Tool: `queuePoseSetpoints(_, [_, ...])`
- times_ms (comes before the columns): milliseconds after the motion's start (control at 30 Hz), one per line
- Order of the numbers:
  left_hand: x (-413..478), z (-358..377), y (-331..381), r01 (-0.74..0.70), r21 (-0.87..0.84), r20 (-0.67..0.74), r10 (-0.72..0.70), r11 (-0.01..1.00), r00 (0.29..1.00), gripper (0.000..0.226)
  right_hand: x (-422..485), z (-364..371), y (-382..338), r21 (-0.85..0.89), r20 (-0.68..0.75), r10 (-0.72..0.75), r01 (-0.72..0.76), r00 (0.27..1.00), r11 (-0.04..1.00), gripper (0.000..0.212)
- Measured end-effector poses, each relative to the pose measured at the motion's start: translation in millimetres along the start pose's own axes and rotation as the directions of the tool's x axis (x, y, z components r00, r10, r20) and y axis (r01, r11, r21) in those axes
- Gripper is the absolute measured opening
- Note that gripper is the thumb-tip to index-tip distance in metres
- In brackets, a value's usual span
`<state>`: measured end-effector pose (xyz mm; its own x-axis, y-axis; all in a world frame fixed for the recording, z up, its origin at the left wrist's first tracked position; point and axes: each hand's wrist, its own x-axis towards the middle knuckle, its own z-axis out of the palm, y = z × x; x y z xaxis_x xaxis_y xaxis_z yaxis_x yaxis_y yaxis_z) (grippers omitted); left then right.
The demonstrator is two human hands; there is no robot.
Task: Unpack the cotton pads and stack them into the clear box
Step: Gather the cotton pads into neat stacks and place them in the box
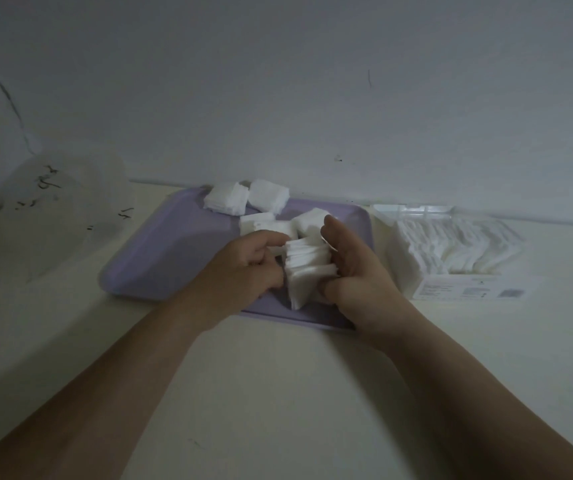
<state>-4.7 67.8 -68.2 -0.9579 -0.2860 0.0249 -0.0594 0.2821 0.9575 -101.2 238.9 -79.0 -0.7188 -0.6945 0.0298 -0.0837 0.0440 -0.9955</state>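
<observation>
Cotton pads (pixel 307 268): one fanned stack, held between both hands above the lilac tray (pixel 174 254), near right part. Left hand (pixel 243 268): fingers curled against the stack's left face. Right hand (pixel 357 271): thumb and fingers cupped round its right side. Loose piles (pixel 226 200): far tray edge. Clear box (pixel 416 213): right of tray, holding pads.

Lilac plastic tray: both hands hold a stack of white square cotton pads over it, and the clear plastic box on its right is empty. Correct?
One error: the head view shows the clear plastic box holding rows of white pads, not empty. The left hand and right hand do hold the stack of white square cotton pads over the lilac plastic tray.
</observation>
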Motion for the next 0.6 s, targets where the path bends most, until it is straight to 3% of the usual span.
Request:
queuePoseSetpoints(67, [2.1,-2.9,-5.3,-0.036,0.109,0.132,0.022,0.993,0.991,0.060,0.5,-0.1,0.6,0.011,0.026,0.002,-0.002,1.000,1.000,0.107])
queuePoseSetpoints(133, [3.7,-0.2,-10.2,-0.024,0.152,0.130,0.004,0.988,0.991,0.081,-0.6,-0.8,-2.5,0.000,0.037,0.004,-0.004,0.999,1.000,0.101])
queuePoseSetpoints(267, [2.0,11.4,-13.6,-0.056,0.225,-0.027,0.063,0.973,0.998,0.052,-3.3,2.4,-5.8,0.073,0.074,0.008,-0.013,0.997,0.997,0.065])
queuePoseSetpoints(367, [0.7,13.4,-13.3,-0.079,0.167,-0.046,0.088,0.983,0.995,0.042,2.3,5.8,-4.3,0.219,-0.031,0.082,-0.073,0.996,0.973,0.046])
queuePoseSetpoints(433, [-0.6,12.7,-11.5,-0.079,0.149,-0.030,0.085,0.986,0.996,0.041,7.0,11.0,-5.6,0.185,-0.101,0.071,-0.051,0.992,0.981,0.021])
queuePoseSetpoints(600, [2.7,7.3,-11.0,-0.043,0.177,-0.074,0.057,0.983,0.996,0.054,11.8,17.4,-6.6,0.121,-0.160,0.044,-0.025,0.986,0.992,0.023])
